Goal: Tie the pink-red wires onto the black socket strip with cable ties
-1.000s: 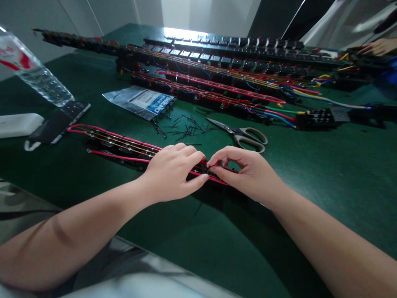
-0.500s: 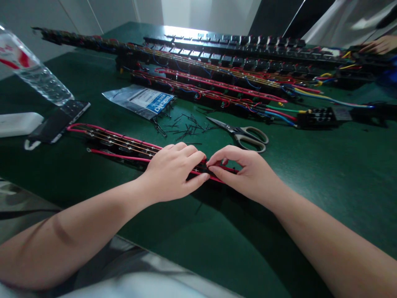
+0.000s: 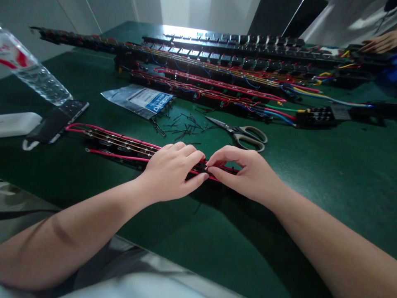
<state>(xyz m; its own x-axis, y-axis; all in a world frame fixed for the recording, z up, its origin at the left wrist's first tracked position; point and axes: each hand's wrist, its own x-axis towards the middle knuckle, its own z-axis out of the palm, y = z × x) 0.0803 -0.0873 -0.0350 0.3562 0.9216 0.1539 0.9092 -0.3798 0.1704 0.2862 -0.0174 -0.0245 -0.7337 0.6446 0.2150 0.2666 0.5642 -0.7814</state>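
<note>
A long black electrical strip (image 3: pixel 124 142) with copper-coloured rails and red wires lies on the green table in front of me. My left hand (image 3: pixel 175 169) rests across it, fingers curled over the far side and thumb along the near side, gripping it. Just right of that, my right hand (image 3: pixel 245 169) pinches thumb and forefinger together at the strip's wires. What sits between those fingertips is too small to make out. A red wire (image 3: pixel 116 155) with a ring end runs along the near side. Part of the strip is hidden beneath both hands.
Beyond my hands lie scissors (image 3: pixel 245 134), loose thin black ties (image 3: pixel 187 126) and a plastic bag (image 3: pixel 141 99). Several longer wired strips (image 3: pixel 217 66) cross the back. To the left are a water bottle (image 3: pixel 40 76) and a black phone-like device (image 3: pixel 57 122). Another person's hand (image 3: pixel 380 42) shows far right.
The view has shifted very slightly. Both hands keep their places on the strip, with the right fingertips still pinched.
</note>
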